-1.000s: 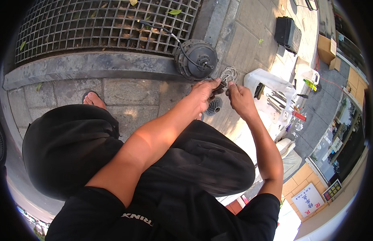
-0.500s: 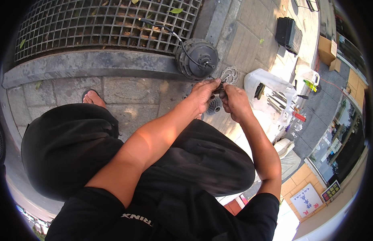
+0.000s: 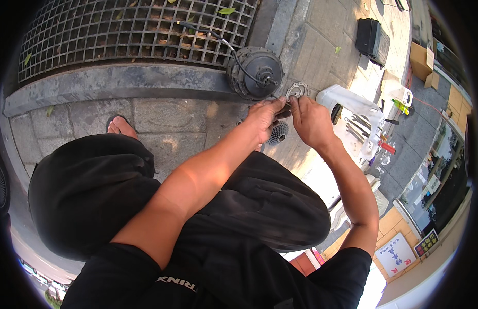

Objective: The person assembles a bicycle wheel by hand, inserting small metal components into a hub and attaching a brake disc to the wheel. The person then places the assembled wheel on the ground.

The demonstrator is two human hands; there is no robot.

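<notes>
Both my hands are close together in front of a dark hub motor (image 3: 255,73) with a cable, which sits against the stone kerb. My left hand (image 3: 264,119) is closed, its thumb and fingers pinching something small and dark that I cannot make out. My right hand (image 3: 312,121) is closed with its fingertips beside the left thumb; what it pinches is hidden. Just beyond the right fingertips is a silver brake disc (image 3: 297,89), partly covered by them. Below and between the hands a sprocket cassette (image 3: 278,134) stands on the paving.
A cut-open white plastic container (image 3: 335,95) with several wrenches (image 3: 358,129) lies to the right, near a red-handled tool (image 3: 387,148). Farther off are a black case (image 3: 371,41) and a cardboard box (image 3: 421,62). A metal grating (image 3: 120,36) lies behind the kerb (image 3: 131,85).
My right hand has shifted a little right and turned, its fingers now pointing up toward the brake disc. My left hand stays nearly in place. The view has shifted slightly.
</notes>
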